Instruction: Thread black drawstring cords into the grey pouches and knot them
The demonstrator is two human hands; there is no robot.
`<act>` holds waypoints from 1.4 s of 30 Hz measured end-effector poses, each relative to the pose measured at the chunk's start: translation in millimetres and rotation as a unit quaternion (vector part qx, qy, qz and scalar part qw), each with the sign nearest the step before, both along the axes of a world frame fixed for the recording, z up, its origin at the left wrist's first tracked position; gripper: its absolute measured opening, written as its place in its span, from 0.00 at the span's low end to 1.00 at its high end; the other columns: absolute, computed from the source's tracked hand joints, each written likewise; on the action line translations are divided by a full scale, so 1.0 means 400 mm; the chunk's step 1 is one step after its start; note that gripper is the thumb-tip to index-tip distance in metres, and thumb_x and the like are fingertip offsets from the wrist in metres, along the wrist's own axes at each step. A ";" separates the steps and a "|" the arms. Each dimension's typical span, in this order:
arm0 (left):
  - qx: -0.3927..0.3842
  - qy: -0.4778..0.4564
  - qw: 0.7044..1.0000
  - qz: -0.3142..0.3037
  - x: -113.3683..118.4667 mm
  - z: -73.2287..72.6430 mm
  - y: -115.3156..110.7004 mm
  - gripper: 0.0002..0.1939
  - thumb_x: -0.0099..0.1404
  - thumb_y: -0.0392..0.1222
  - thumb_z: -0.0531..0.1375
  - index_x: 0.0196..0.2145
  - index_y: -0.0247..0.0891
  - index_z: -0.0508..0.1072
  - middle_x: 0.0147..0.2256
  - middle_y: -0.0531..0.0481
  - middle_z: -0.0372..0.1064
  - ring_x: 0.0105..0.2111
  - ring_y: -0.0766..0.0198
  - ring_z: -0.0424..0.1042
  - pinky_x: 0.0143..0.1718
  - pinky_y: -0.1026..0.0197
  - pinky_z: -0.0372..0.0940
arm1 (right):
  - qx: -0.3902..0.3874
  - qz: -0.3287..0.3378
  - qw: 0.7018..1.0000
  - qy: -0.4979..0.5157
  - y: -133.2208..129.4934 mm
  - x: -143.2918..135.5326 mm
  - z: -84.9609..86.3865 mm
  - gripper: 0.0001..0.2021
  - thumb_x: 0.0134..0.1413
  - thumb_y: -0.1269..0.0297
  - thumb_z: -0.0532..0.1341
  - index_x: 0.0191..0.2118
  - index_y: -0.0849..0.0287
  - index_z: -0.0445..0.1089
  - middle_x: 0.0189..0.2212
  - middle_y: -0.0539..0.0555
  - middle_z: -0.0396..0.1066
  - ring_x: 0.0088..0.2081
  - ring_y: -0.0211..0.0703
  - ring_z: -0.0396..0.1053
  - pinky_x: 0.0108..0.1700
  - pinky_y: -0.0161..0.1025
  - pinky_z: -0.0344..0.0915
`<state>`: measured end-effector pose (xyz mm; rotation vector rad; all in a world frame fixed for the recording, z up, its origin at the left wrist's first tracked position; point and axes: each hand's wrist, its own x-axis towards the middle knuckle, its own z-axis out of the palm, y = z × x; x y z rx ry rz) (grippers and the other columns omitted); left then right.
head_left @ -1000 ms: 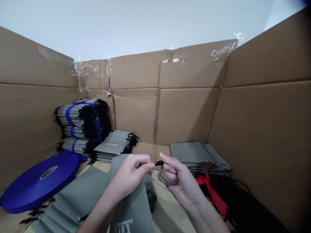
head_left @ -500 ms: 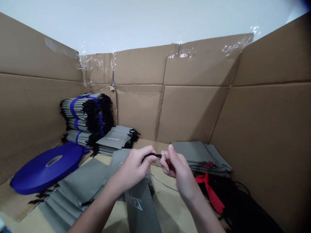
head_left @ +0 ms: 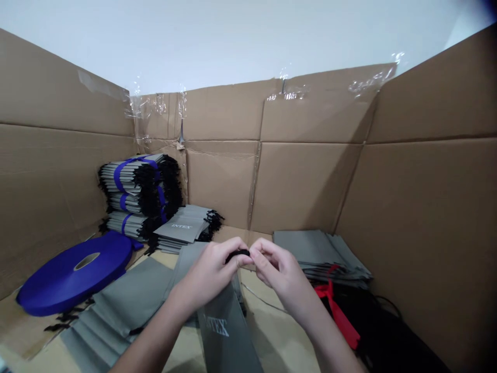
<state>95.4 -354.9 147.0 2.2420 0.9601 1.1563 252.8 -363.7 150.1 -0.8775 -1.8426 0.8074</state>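
Observation:
Pinched between the thumb and fingers of my left hand point(head_left: 217, 267) is a black cord point(head_left: 237, 254). The fingertips of my right hand point(head_left: 274, 264) press together right beside it, touching or nearly touching my left fingertips; what they grip is too small to make out. Below my hands hangs a grey pouch point(head_left: 229, 331) with white INTEX lettering. Its top edge is hidden behind my left hand. More grey pouches point(head_left: 132, 290) lie overlapping under and left of my left forearm.
A blue ribbon roll point(head_left: 50, 280) lies at left, before strapped pouch bundles point(head_left: 128, 199). Another pouch stack point(head_left: 180, 228) sits beside them. At right are grey pieces point(head_left: 306, 246), a red ribbon point(head_left: 341, 321) and black cords point(head_left: 392, 331). Cardboard walls point(head_left: 306, 181) surround the table.
My right hand has turned inward, its raised thumb now down against the fingers, and its fingertips have come closer to my left hand. The view has tilted slightly upward.

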 end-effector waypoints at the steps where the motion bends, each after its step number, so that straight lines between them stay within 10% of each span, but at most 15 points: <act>1: -0.002 -0.001 1.000 -0.006 -0.001 0.000 0.000 0.09 0.65 0.40 0.52 0.27 0.37 0.63 0.20 0.60 0.57 0.21 0.72 0.57 0.24 0.68 0.49 | 0.000 0.009 1.000 0.005 -0.003 0.001 0.003 0.14 0.59 0.56 0.52 0.26 0.58 0.58 0.19 0.44 0.51 0.20 0.32 0.46 0.21 0.31 0.44; 18: 0.083 -0.104 0.990 -0.049 -0.010 -0.018 -0.011 0.15 0.65 0.43 0.52 0.22 0.35 0.61 0.19 0.57 0.53 0.21 0.72 0.53 0.24 0.68 0.49 | -0.017 0.066 0.980 0.186 -0.042 -0.055 -0.023 0.12 0.61 0.58 0.53 0.29 0.58 0.59 0.17 0.41 0.46 0.19 0.29 0.41 0.19 0.29 0.41; 35: 0.142 0.029 0.989 -0.030 -0.023 -0.026 0.025 0.14 0.67 0.47 0.49 0.32 0.36 0.67 0.24 0.54 0.60 0.23 0.69 0.58 0.27 0.67 0.53 | 0.151 -0.128 0.978 0.061 0.005 -0.022 -0.047 0.11 0.63 0.57 0.46 0.34 0.55 0.60 0.18 0.43 0.51 0.19 0.32 0.50 0.21 0.31 0.47; 42: 0.145 0.068 0.987 0.003 -0.023 -0.022 0.021 0.12 0.66 0.45 0.50 0.32 0.37 0.68 0.22 0.55 0.59 0.22 0.69 0.58 0.26 0.67 0.52 | 0.167 -0.213 0.961 -0.061 0.007 0.009 -0.016 0.21 0.61 0.53 0.48 0.19 0.57 0.53 0.15 0.44 0.48 0.19 0.33 0.49 0.22 0.33 0.45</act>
